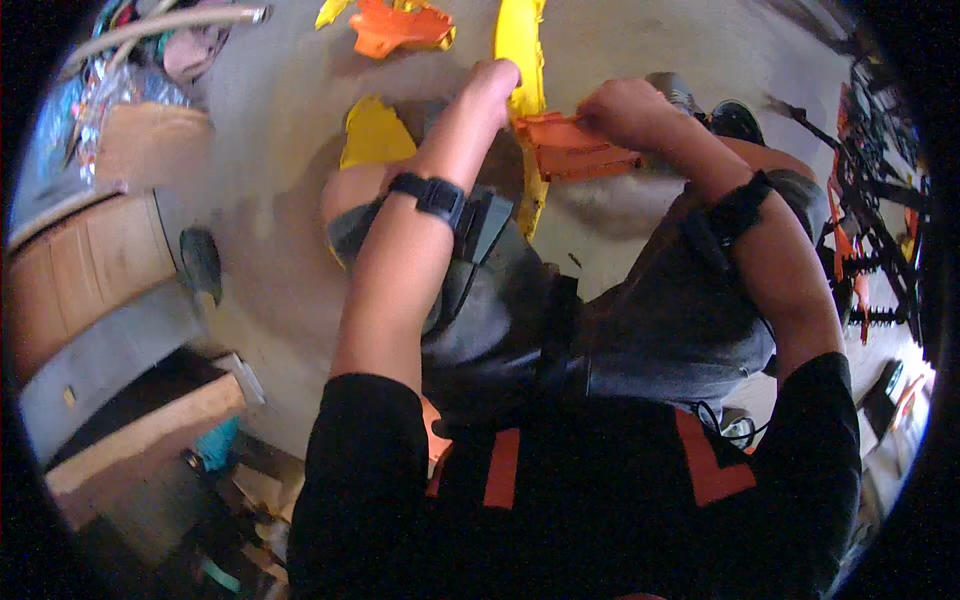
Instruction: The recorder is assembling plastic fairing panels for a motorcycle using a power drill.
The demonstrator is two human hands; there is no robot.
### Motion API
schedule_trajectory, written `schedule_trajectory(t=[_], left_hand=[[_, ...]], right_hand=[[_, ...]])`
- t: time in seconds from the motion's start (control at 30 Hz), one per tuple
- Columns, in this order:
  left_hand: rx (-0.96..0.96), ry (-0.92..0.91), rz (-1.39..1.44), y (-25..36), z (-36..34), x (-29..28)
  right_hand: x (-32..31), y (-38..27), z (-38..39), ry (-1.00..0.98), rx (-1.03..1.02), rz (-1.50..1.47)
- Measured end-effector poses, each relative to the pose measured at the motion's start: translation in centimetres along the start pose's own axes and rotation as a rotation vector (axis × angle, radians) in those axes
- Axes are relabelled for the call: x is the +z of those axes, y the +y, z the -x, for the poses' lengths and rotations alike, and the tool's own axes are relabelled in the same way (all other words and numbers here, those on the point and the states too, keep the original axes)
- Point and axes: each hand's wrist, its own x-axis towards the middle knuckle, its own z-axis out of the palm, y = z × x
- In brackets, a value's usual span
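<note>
In the head view, the left grip (497, 90) is closed at the left edge of a long yellow strip (519, 45), its fingertips hidden, while the right grip (630, 114) is pinched on the upper right part of an orange panel (575, 148). The strip's long axis runs near to far over the floor (265, 190), and the panel's runs crosswise, left and nearward of the right grip, the closer hand. The panel's left end overlaps the strip in view, near the floor's far edge; whether they touch, I cannot tell.
</note>
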Motion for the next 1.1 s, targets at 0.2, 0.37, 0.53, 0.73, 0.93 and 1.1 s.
schedule_trajectory(t=[0.2,0.37,0.53,0.73,0.93,1.1], left_hand=[[0.290,-0.112,-0.153,-0.8,0.7,-0.2],[0.129,-0.066,0.070,-1.7,-2.0,0.1],[0.104,-0.055,0.032,-2.0,-2.5,0.4],[0.060,-0.058,0.015,-1.1,-0.6,-0.2],[0.065,-0.076,-0.035,-0.6,1.1,-1.0],[-0.079,-0.059,0.059,-0.8,0.7,0.6]], right_hand=[[0.3,1.6,0.9,-0.013,0.204,-0.129],[1.2,1.7,-0.1,0.035,0.226,-0.183],[1.9,1.2,-0.4,0.061,0.103,-0.067],[2.9,1.7,-1.0,0.088,0.018,-0.001],[1.7,1.2,-0.7,0.051,0.003,-0.032],[2.5,1.9,-0.4,0.037,0.022,-0.025]])
